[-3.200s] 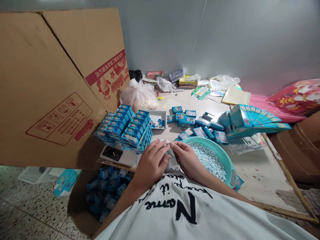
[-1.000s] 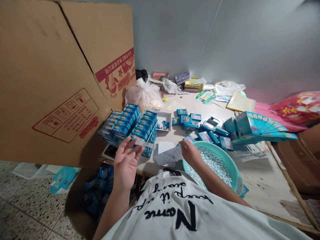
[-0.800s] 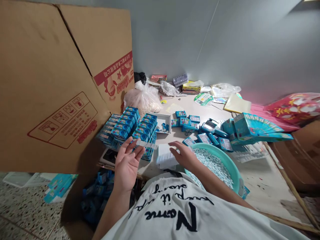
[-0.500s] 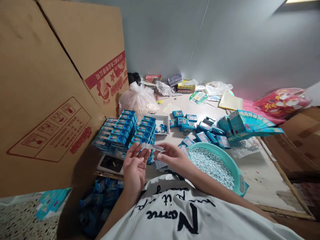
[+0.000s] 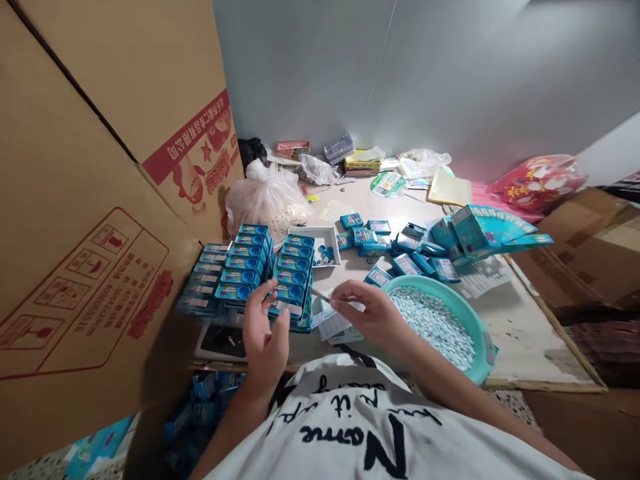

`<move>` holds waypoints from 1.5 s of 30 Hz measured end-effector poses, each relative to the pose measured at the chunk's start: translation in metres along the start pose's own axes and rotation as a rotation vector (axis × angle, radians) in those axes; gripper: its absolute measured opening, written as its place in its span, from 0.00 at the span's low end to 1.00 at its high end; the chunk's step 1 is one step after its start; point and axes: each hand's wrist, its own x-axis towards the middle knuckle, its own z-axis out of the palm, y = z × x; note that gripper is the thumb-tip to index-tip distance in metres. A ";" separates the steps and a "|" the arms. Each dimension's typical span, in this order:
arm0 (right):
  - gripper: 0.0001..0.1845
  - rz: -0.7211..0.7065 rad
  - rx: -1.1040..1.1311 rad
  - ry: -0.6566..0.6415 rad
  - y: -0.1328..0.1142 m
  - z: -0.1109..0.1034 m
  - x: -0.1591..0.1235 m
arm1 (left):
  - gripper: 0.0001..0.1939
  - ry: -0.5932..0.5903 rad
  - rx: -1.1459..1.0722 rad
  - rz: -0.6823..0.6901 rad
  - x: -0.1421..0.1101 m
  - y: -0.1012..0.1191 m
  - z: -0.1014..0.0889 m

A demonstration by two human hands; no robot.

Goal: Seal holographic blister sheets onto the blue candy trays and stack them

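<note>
My right hand (image 5: 367,310) pinches one end of a thin pale strip (image 5: 320,294), seen nearly edge-on, which points left toward the stacked blue tins; its material is unclear. My left hand (image 5: 265,333) holds nothing, fingers apart and curved, at the near end of those stacks. Flat blue tins with round recesses on top (image 5: 290,277) stand in stepped rows just beyond it. Several printed paper slips (image 5: 334,325) lie on the table below my right hand. Beside my right forearm stands a turquoise basin (image 5: 484,333) full of small white and pale blue pellets (image 5: 433,323).
Behind the stacks sit a white tray (image 5: 325,232) with small blue pieces and a tied plastic bag (image 5: 270,200). Loose blue tins (image 5: 407,263) and fanned blue cartons (image 5: 475,230) lie to the right. A tall cardboard box (image 5: 100,200) walls off the left.
My left hand has let go of the strip and opened. My right hand has drawn it a little to the right, and the strip has turned edge-on. The camera view has shifted.
</note>
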 end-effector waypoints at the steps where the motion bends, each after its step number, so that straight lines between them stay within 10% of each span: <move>1: 0.07 -0.062 -0.178 -0.076 -0.005 -0.006 0.001 | 0.22 -0.124 0.149 0.133 0.005 0.003 -0.005; 4: 0.08 -0.195 -0.582 -0.258 -0.022 -0.015 0.005 | 0.18 -0.517 0.475 0.404 0.019 0.013 -0.010; 7: 0.13 -0.253 -0.732 -0.337 -0.036 -0.011 0.009 | 0.12 -0.655 0.567 0.440 0.025 0.011 -0.006; 14: 0.19 -0.167 -0.598 -0.235 -0.033 -0.007 0.020 | 0.07 -0.411 0.415 0.183 0.019 0.000 -0.003; 18: 0.30 -0.030 -0.212 -0.003 -0.019 -0.003 0.021 | 0.09 -0.134 0.187 -0.194 0.024 0.002 -0.002; 23: 0.26 0.171 0.292 -0.066 -0.005 0.034 0.016 | 0.15 -0.001 -0.207 -0.501 0.028 -0.003 0.007; 28: 0.14 0.232 0.575 -0.026 0.006 0.056 0.018 | 0.14 -0.058 -0.248 -0.536 0.023 -0.004 0.015; 37: 0.13 0.133 0.105 0.005 0.010 0.047 0.024 | 0.12 -0.074 -0.122 -0.491 0.024 -0.016 0.007; 41: 0.13 0.125 0.091 -0.001 0.017 0.047 0.028 | 0.23 -0.104 -0.050 -0.490 0.029 -0.016 0.003; 45: 0.12 0.159 0.149 -0.005 0.030 0.050 0.032 | 0.13 -0.113 0.150 -0.389 0.033 -0.019 -0.002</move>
